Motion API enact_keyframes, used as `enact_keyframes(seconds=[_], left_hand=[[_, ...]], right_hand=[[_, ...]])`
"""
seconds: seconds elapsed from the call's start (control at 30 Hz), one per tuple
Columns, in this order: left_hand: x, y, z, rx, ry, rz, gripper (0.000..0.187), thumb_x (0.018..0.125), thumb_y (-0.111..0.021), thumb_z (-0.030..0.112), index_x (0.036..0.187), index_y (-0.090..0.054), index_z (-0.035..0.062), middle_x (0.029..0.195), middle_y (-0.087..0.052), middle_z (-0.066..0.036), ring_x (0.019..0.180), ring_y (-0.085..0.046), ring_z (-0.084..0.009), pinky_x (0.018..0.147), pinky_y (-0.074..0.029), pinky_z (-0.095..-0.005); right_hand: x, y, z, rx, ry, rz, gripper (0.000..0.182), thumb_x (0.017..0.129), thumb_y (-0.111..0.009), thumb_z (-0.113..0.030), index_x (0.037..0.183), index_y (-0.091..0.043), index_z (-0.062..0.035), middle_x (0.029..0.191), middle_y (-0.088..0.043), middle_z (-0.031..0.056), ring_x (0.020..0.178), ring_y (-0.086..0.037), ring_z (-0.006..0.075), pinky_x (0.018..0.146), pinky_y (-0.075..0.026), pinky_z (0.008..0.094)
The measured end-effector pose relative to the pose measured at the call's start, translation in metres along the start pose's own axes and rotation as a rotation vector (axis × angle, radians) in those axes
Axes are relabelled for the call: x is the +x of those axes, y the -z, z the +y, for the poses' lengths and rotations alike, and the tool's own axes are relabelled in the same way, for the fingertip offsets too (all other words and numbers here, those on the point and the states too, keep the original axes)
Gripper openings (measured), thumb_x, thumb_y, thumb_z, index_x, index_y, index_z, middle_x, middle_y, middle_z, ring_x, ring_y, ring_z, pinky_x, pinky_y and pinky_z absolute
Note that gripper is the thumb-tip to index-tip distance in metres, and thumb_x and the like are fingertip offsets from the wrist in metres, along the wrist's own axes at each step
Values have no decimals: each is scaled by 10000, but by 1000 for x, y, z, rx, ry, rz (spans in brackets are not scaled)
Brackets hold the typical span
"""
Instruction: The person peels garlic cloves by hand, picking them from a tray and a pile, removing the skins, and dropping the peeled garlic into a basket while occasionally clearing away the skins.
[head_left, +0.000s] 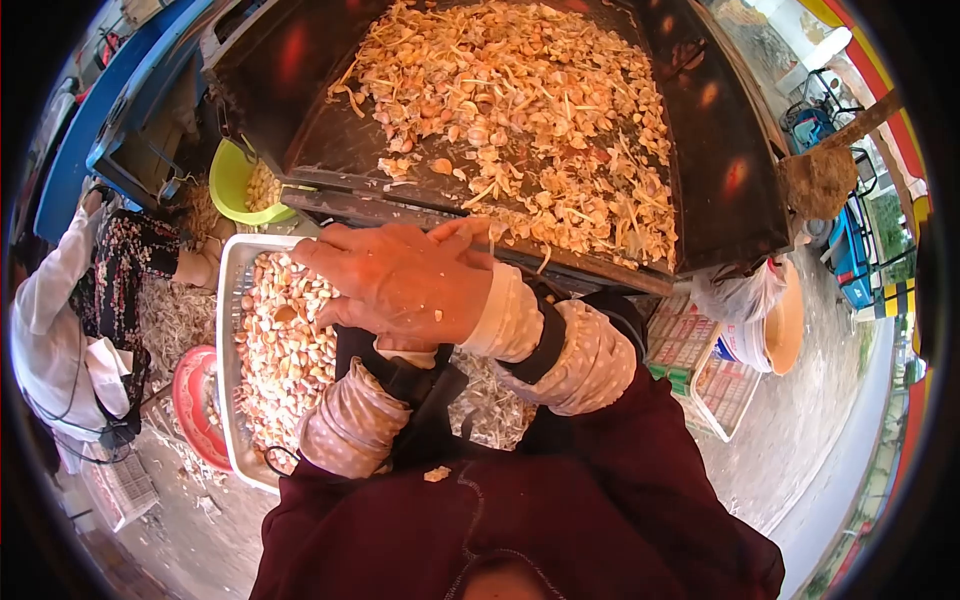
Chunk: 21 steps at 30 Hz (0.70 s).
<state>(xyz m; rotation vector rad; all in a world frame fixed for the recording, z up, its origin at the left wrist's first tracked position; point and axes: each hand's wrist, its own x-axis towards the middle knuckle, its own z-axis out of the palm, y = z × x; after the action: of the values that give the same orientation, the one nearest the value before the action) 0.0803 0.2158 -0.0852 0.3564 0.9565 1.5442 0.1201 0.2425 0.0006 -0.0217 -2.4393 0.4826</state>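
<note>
My right hand (405,280) reaches across to the left, over the white basket (228,330) of garlic cloves (285,350). Its thumb and fingers are partly spread above the cloves, and whether anything sits between them is hidden. My left hand (405,352) lies mostly beneath it; only a bit of skin near the wrist shows, and its fingers are covered. Beyond both hands, a dark tray (345,125) bears a wide heap of loose garlic cloves and papery skins (540,100). Both forearms wear dotted sleeves.
A green bowl (230,180) with cloves stands at the back left, and a red basin (200,405) left of the white basket. Another person (60,310) sits at the far left. Crates (735,390) and a tan bucket (785,320) stand on the right.
</note>
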Motion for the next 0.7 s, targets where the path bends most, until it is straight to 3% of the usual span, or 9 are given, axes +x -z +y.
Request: enact_keyframes(seconds=[0.1, 0.2, 0.23, 0.33, 0.43, 0.57, 0.63, 0.67, 0.7], left_hand=[[-12, -18, -1, -157, -129, 103, 272, 991, -529, 212, 1174, -586, 19, 997, -649, -71, 846, -657, -153, 693, -531, -277], [-8, -11, 8, -29, 6, 24, 253, 970, -551, 190, 1153, -582, 17, 975, -637, -77, 854, -639, -168, 686, -504, -285], [-4, -8, 5, -3, -5, 22, 256, 971, -535, 178, 1162, -577, 13, 916, -632, -62, 748, -629, -155, 633, -475, -262], [-2, -4, 5, 22, -8, -4, 241, 996, -484, 155, 1161, -594, 19, 866, -637, -41, 687, -607, -107, 564, -452, -202], [-2, -6, 7, 28, -10, 3, 232, 990, -484, 134, 1151, -599, 13, 842, -635, -36, 645, -589, -93, 526, -428, -187], [-2, -5, 6, 26, -17, -11, 225, 978, -505, 123, 1148, -598, 8, 852, -638, -40, 649, -587, -92, 513, -421, -186], [0, -6, 7, 35, -45, 29, 228, 946, -575, 155, 1125, -606, 16, 847, -639, -36, 654, -588, -96, 537, -414, -203], [1, -8, 7, 32, -46, 29, 228, 946, -575, 155, 1125, -606, 16, 847, -639, -36, 654, -588, -96, 537, -414, -203], [1, -10, 8, 44, -94, 66, 230, 946, -577, 156, 1126, -604, 15, 855, -643, -38, 660, -591, -94, 533, -415, -201]], right_hand=[[-4, 26, 52, 264, -156, 6, 178, 876, -637, -110, 1031, -654, -24, 835, -668, 117, 622, -674, 205, 597, -529, 310], [-29, 51, 149, 189, -616, 126, 188, 919, -579, -68, 1074, -667, -8, 897, -701, 111, 608, -678, 155, 579, -530, 286], [-38, 55, 181, 117, -700, 131, 198, 923, -570, -60, 1085, -667, -2, 902, -707, 106, 611, -679, 142, 569, -529, 279], [-48, 42, 231, 85, -646, 100, 202, 894, -596, -72, 1070, -675, -12, 852, -707, 117, 637, -685, 183, 600, -526, 304], [-52, 20, 265, -346, -577, -263, 222, 795, -646, -94, 998, -718, -145, 898, -697, 135, 862, -653, 338, 800, -515, 426], [-55, 21, 262, -372, -524, -272, 168, 801, -662, -88, 960, -714, -75, 839, -698, 143, 748, -684, 276, 678, -545, 387], [-55, 36, 240, 282, -937, -131, 165, 831, -670, -94, 967, -702, -6, 765, -686, 125, 622, -679, 190, 526, -537, 301], [-55, 42, 227, 280, -937, -134, 165, 831, -670, -94, 967, -702, -6, 765, -686, 125, 622, -679, 190, 526, -537, 301], [-57, 48, 212, 556, -899, -79, 189, 864, -656, -106, 1000, -679, 24, 741, -670, 96, 583, -656, 149, 472, -507, 254]])
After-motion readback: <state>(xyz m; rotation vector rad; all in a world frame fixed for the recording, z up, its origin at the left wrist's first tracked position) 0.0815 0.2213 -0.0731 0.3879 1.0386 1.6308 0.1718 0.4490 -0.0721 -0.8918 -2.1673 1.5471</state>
